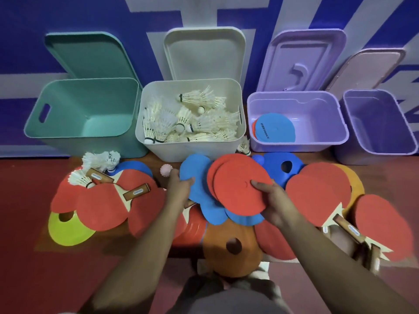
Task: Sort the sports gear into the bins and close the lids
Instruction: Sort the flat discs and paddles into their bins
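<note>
My left hand (179, 186) grips a blue flat disc (195, 175) by its left edge. My right hand (273, 200) holds a stack of red flat discs (238, 189), with more blue discs (215, 211) fanned under them. Four open bins stand against the wall: a teal bin (84, 134), a white bin (240, 132) full of shuttlecocks (188, 121), a purple bin (317, 141) with blue and red discs (274, 128) inside, and a second purple bin (381, 150) at far right.
On the red floor lie red table-tennis paddles (102, 207), loose shuttlecocks (99, 162), a pink spiky ball (165, 170), a yellow cone (68, 230), an orange cone (233, 245), a blue cone (283, 166) and more paddles (383, 225) at right. Lids lean against the blue wall.
</note>
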`<state>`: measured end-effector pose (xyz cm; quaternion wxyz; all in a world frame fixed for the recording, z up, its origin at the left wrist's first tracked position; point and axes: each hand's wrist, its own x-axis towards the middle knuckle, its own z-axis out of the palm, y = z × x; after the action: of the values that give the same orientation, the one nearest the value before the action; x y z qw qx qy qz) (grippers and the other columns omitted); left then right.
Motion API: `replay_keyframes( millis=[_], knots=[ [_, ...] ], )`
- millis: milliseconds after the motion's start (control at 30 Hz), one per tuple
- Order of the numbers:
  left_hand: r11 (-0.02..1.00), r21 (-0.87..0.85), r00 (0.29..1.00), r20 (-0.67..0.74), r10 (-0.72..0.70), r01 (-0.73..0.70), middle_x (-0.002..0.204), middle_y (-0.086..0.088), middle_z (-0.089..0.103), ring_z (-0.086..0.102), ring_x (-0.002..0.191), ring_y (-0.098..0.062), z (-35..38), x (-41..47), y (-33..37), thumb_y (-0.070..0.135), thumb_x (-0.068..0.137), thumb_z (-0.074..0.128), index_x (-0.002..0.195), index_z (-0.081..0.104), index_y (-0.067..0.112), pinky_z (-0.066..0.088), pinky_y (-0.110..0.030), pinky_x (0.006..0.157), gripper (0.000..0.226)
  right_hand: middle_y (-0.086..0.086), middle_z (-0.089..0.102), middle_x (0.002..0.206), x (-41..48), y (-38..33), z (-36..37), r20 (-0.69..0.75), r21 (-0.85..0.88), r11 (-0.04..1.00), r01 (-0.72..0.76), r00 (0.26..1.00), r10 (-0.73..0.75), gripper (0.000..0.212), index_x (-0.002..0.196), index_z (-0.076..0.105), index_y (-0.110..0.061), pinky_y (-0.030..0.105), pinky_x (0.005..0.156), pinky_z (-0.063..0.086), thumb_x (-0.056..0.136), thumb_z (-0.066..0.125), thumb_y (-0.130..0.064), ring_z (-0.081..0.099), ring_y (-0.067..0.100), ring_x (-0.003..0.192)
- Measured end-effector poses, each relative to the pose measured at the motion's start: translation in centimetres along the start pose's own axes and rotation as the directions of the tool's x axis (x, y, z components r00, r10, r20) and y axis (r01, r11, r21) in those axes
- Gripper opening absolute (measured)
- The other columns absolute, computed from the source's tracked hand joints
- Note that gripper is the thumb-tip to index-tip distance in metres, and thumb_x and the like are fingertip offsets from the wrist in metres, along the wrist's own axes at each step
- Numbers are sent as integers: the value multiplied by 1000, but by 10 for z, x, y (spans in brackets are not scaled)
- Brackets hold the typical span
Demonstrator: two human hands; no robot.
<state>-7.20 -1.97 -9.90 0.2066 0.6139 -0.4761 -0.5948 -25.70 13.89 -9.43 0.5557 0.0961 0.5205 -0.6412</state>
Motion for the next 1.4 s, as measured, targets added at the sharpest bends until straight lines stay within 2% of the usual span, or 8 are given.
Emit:
replay_keyframes(
  millis=[100,300,467,700,800,967,1167,1400],
  knots=[
    [972,-217,982,182,-51,91,102,-12,64,64,86,-26,-9,-7,3,-1,90,59,107,48,10,53,-36,70,23,10,76,93,-11,5,22,-5,-13,1000,22,1000,-22,19,101,60,-5,50,88,53,84,64,2,70,30,90],
    [880,-430,883,470,24,204,127,-16,61,59,114,-33,-3,-13,9,6,94,50,134,49,8,46,-48,100,40,-2,75,83,-15,24,38,-135,-168,977,128,979,-151,21,101,62,-5,37,72,56,83,67,4,70,20,78],
    [955,-262,847,531,23,139,118,-14,66,64,105,-28,15,-24,13,7,93,58,119,59,17,50,-48,97,27,13,68,116,-22,29,39,-64,-251,963,94,991,-114,60,126,53,-6,48,84,58,71,77,0,68,33,103],
    [988,89,753,657,35,-123,119,-11,67,65,100,-20,37,-11,7,16,93,63,116,60,6,51,-30,85,25,18,66,118,-32,0,-6,-194,-181,973,144,965,-179,45,121,53,-3,50,89,55,80,63,12,65,37,105],
    [807,514,918,387,84,-290,111,-11,64,61,90,-22,40,9,-3,29,85,72,111,59,7,47,-27,72,37,12,68,104,-37,-18,-27,-296,-214,946,244,906,-301,44,114,55,-13,40,75,54,79,63,13,64,29,92],
    [382,853,935,314,164,-354,129,-18,45,39,124,-38,39,10,-26,44,72,79,128,47,11,37,-42,100,72,1,68,94,-47,-26,-50,-383,-177,938,298,857,-345,46,109,55,-22,32,66,51,80,62,13,64,19,80],
    [543,691,878,343,333,-476,106,-22,64,59,104,-39,42,9,-25,1,77,67,112,60,0,48,-41,83,35,5,71,102,-48,-17,-64,-412,-88,950,300,857,-309,43,113,56,-20,38,75,55,82,61,9,67,25,88],
    [868,324,916,273,294,-375,101,-4,67,64,96,-29,28,1,5,11,81,65,107,64,15,53,-45,87,26,11,69,119,-49,-20,-75,-374,-31,951,306,879,-295,44,119,59,-18,49,92,52,82,60,7,65,31,108]
  ],
)
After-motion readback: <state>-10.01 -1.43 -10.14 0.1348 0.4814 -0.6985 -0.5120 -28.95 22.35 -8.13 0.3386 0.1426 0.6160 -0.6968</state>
